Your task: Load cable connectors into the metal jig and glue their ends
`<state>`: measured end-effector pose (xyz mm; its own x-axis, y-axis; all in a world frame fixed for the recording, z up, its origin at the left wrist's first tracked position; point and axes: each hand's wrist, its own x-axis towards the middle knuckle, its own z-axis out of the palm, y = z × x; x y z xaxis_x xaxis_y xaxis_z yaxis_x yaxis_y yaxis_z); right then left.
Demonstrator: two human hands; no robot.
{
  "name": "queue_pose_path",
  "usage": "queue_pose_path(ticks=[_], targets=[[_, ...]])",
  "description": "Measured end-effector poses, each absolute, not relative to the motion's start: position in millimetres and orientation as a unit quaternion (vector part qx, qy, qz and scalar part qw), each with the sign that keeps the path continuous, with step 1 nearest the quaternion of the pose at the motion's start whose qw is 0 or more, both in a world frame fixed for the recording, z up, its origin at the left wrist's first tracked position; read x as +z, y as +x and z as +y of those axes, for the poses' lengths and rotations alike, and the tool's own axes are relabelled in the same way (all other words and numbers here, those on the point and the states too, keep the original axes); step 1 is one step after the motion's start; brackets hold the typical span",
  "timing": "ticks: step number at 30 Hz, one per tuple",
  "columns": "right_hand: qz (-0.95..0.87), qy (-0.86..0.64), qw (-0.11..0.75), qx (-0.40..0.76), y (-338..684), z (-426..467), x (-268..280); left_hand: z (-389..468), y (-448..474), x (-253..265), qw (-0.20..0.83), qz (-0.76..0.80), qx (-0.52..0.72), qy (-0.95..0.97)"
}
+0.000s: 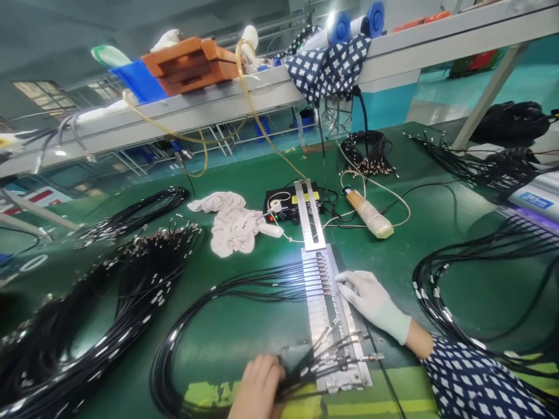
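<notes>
A long metal fixture (314, 320) lies in front of me on the green bench. Thin black cables (262, 282) enter it from the left, their connector ends (323, 273) lined up in a row of slots. My right hand (371, 299), in a white glove, rests at its right edge. Thumb and forefinger come together beside the connectors; anything between them is too small to make out. At the near end, my bare left hand (258, 384) is curled against a bunch of black cables (301, 375), whose loose metal ends lie across the fixture. Its fingertips are partly hidden.
Cable coils lie at left (131, 302) and right (437, 285). Beyond the fixture are a black control box (283, 203), a crumpled white cloth (236, 224) and a wrapped orange-handled tool (369, 212). A raised shelf (271, 93) crosses behind, holding an orange bin (187, 64).
</notes>
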<state>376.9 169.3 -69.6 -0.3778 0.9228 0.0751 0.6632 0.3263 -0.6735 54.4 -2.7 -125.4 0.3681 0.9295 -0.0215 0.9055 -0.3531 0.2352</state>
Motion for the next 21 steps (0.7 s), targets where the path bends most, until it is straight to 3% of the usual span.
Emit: queue_pose_path(ticks=[10, 13, 17, 21], targets=[[-0.783, -0.515, 0.224, 0.266, 377.9, 169.9, -74.2, 61.5, 4.8, -51.2, -0.083, 0.385, 0.069, 0.917], [-0.782, -0.515, 0.228, 0.266, 376.9, 168.9, -72.6, 67.5, -13.0, -44.0, -0.039, 0.330, 0.051, 0.942], [-0.781, -0.514, 0.233, 0.267, 376.1, 168.2, -70.1, 54.5, -21.6, -47.5, 0.088, 0.405, 0.071, 0.907], [-0.781, -0.515, 0.233, 0.267, 376.0, 168.0, -69.3, 48.0, -18.6, -42.0, 0.145, 0.456, 0.066, 0.876]])
